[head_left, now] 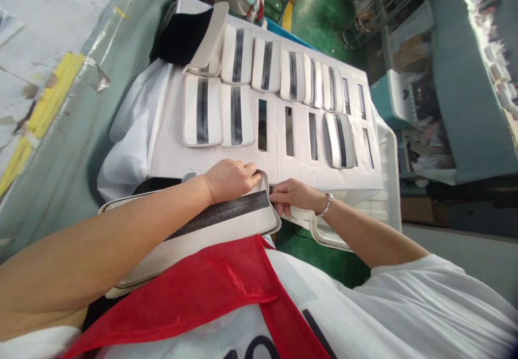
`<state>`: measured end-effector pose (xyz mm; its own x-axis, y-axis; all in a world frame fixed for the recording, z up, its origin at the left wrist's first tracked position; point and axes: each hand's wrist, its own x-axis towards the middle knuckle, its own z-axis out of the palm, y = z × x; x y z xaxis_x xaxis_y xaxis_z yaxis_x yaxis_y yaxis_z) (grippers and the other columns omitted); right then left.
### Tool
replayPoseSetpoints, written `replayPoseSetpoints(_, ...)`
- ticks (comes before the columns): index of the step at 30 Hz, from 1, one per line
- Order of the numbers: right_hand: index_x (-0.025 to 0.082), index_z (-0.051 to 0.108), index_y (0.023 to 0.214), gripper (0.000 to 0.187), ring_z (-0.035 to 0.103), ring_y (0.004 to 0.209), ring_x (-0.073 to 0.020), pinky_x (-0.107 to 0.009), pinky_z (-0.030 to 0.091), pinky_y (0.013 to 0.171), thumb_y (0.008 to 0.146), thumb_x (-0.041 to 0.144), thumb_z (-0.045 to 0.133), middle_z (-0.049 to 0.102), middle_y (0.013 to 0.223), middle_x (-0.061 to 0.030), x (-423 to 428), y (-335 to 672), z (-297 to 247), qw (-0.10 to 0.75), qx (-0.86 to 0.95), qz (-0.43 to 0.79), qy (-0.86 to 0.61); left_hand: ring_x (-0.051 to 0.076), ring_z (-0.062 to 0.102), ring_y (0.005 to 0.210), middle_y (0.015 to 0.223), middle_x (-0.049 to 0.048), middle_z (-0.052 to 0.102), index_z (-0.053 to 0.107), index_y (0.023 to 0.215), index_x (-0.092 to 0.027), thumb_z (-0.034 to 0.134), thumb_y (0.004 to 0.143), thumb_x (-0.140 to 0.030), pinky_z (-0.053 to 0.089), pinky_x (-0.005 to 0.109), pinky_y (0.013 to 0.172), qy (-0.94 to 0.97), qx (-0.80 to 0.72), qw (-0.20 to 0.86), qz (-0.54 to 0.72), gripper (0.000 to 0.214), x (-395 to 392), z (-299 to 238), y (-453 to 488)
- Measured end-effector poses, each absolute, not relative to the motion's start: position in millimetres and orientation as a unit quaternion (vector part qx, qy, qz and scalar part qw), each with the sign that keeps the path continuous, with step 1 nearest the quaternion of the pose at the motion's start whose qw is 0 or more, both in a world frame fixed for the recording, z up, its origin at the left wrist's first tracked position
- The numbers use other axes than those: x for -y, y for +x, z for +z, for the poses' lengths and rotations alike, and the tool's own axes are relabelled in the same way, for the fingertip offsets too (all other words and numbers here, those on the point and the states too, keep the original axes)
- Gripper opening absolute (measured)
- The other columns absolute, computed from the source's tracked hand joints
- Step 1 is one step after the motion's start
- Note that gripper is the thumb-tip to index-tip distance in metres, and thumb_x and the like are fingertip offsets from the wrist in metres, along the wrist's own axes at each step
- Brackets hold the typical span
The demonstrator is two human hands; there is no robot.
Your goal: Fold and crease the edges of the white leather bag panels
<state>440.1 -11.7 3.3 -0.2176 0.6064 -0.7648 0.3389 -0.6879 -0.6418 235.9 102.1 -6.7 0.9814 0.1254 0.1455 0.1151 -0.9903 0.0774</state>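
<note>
A long white panel [259, 217] with rounded corners and a dark lengthwise strip lies near my body; it looks like a sewn case piece, and my left forearm covers part of it. My left hand [232, 178] is closed over its upper edge, near the right corner. At the panel's right end, my right hand [297, 196] pinches the edge where the dark strip ends. Beyond my hands stands a white-covered board [275, 167] with rectangular slots. Several similar smaller white pieces [202, 110] with dark strips sit on it in two rows.
A black and cream piece [190, 38] lies at the board's far left corner. To the right is a white plastic crate [390, 170], with a teal and white bin [394, 100] behind it. A plastic-covered surface [52, 29] runs along the left. Green floor [319, 11] shows beyond.
</note>
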Motion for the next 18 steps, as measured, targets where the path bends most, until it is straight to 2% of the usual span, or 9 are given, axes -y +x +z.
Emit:
replayPoseSetpoints(4,0.015,0.05,0.058,0.041,0.05,0.038,-0.0051,-0.016,0.039,0.039,0.079,0.048,0.063,0.062,0.052,0.0008,14,429,12,0.085,0.427,0.602,-0.67,0.016,0.057,0.062,0.078,0.0095,0.06,0.064,0.09,-0.014,0.043,0.088,-0.014,0.035,0.025,0.051,0.993,-0.064,0.045,0.085,0.022,-101,-8,237)
replayPoseSetpoints(8,0.016,0.05,0.057,0.039,0.049,0.037,-0.0053,-0.016,0.04,0.038,0.081,0.045,0.062,0.061,0.05,0.0015,13,426,15,0.063,0.436,0.588,-0.678,0.017,0.058,0.064,0.078,0.0094,0.062,0.065,0.091,-0.015,0.043,0.088,-0.015,0.037,0.025,0.052,0.995,-0.061,0.039,0.062,0.023,-103,-5,239)
replayPoseSetpoints(12,0.016,0.049,0.058,0.041,0.05,0.037,-0.0062,-0.017,0.04,0.037,0.081,0.048,0.062,0.06,0.05,0.0012,16,423,17,0.058,0.445,0.575,-0.684,0.016,0.059,0.063,0.081,0.0066,0.062,0.064,0.11,-0.025,0.044,0.088,-0.017,0.036,0.024,0.052,0.997,-0.055,0.054,0.03,0.031,-111,-1,239)
replayPoseSetpoints(14,0.016,0.049,0.059,0.043,0.05,0.037,-0.0066,-0.018,0.041,0.038,0.08,0.052,0.061,0.059,0.05,0.0012,19,421,17,0.058,0.448,0.571,-0.685,0.015,0.058,0.063,0.085,0.0057,0.063,0.059,0.119,-0.029,0.044,0.088,-0.017,0.035,0.023,0.052,0.997,-0.06,0.055,0.017,0.036,-112,2,237)
replayPoseSetpoints(18,0.017,0.048,0.06,0.048,0.05,0.037,-0.0071,-0.019,0.042,0.038,0.075,0.061,0.061,0.058,0.05,0.0006,23,420,13,0.064,0.462,0.555,-0.689,0.016,0.06,0.071,0.105,0.0108,0.061,0.056,0.124,-0.026,0.031,0.094,-0.022,0.036,0.026,0.054,0.999,-0.045,0.0,0.006,0.039,-107,5,230)
